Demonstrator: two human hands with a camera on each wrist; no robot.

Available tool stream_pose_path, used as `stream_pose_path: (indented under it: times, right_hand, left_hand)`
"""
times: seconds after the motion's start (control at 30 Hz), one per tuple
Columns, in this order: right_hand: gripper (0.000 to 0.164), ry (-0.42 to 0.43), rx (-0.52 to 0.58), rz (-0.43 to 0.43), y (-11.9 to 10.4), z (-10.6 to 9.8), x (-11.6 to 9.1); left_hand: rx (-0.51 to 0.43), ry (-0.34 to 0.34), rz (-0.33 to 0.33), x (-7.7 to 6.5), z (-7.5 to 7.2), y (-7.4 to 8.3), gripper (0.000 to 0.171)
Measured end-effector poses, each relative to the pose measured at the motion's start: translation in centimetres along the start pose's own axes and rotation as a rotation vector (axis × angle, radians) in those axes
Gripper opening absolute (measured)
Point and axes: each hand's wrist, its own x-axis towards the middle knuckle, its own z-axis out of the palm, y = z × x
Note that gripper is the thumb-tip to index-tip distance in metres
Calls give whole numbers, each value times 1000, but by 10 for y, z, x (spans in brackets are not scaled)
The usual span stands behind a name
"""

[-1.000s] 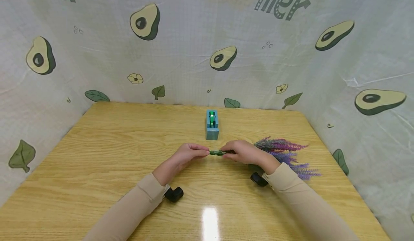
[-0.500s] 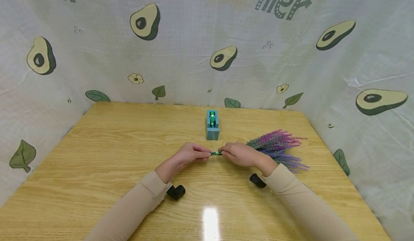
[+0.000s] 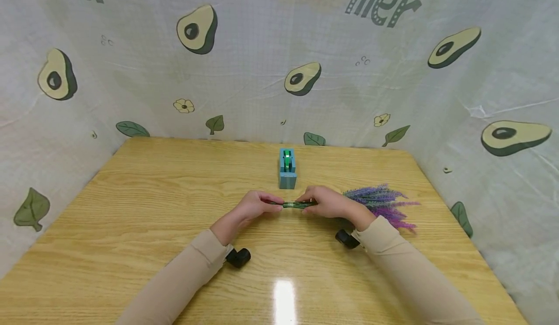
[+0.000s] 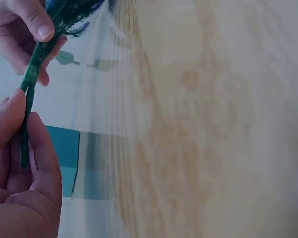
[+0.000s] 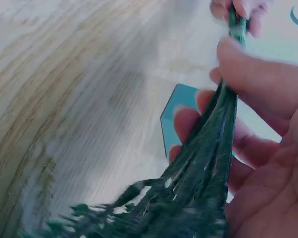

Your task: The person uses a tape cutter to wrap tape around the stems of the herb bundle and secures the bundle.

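A bunch of artificial lavender lies across both hands, with its purple and magenta flower heads (image 3: 377, 200) fanned out to the right. A band of green tape (image 4: 31, 74) circles the stems (image 3: 294, 204) between the hands. My left hand (image 3: 254, 205) pinches the stem ends between thumb and fingers. On the flower side of the band, my right hand (image 3: 327, 202) grips the stems, thumb against fingers, as the right wrist view shows. A blue tape dispenser (image 3: 287, 180) holding a green roll stands just beyond the hands.
The wooden table (image 3: 174, 179) stretches out on both sides of the hands. Behind it hangs a pale cloth (image 3: 244, 73) printed with avocados and leaves. Black wrist cameras (image 3: 238, 257) sit under both sleeves.
The bunch has turned about its stems: magenta heads were on the far side and now lie nearer, with purple ones beyond. The hands shift only slightly; the dispenser stays put.
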Motion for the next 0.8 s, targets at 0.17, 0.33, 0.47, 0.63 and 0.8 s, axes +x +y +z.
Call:
stream_pose_path:
  times: [0.17,0.33,0.47,0.63,0.8]
  right_hand:
    - [30,49,-80,-12,-3,2,0]
    - [32,138,-148,-27,-3,6,-1]
    - [28,161,-184,13,-3,9,1]
    - [21,103,-255,107,-4,10,3]
    - [20,55,-272,133,-5,11,5]
  left_hand:
    - [-87,-13,-34,4,-2,-1,20]
    - [-246,-35,-97,6,-4,-2,26]
    - [-245,-34,-85,8,-4,-2,26]
    - [-222,-7,-47,8,-3,-1,24]
    - [-247,7,-28,9,-2,0,26]
